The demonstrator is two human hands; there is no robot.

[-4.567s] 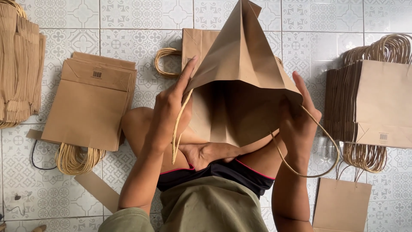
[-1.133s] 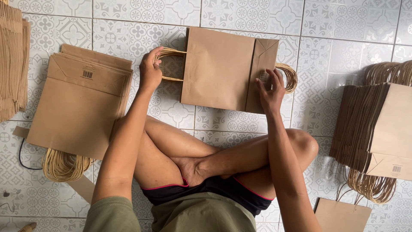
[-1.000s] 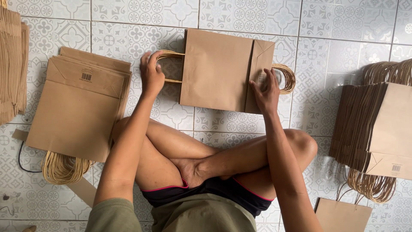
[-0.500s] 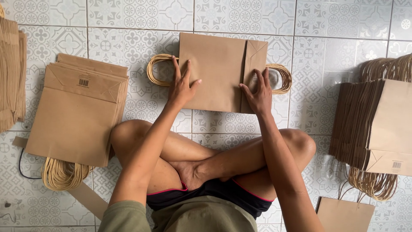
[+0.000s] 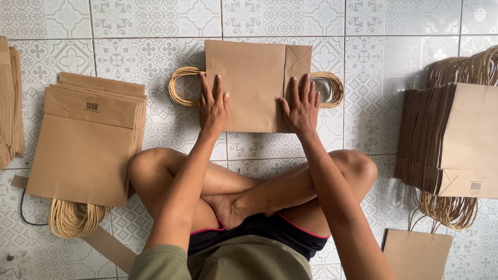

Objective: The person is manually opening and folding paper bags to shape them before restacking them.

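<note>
A flattened brown paper bag (image 5: 254, 78) lies on the patterned tile floor in front of my crossed legs, its rope handles (image 5: 179, 85) sticking out to the left. My left hand (image 5: 212, 106) rests flat on the bag's left edge, fingers slightly apart, beside those handles. My right hand (image 5: 300, 106) presses flat on the folded bottom flap at the bag's right end. Another loop of rope handles (image 5: 332, 88) shows from under the right side. Neither hand grips anything.
A pile of flattened bags (image 5: 85, 140) lies at the left with handles toward me. A tall stack of bags (image 5: 446, 135) stands at the right. More bags (image 5: 10, 103) sit at the far left edge, and a single flat brown piece (image 5: 415, 254) lies at the lower right.
The opened bag was folded flat onto the floor. My left hand moved from the handles onto the bag's left edge. Both hands now lie flat on it.
</note>
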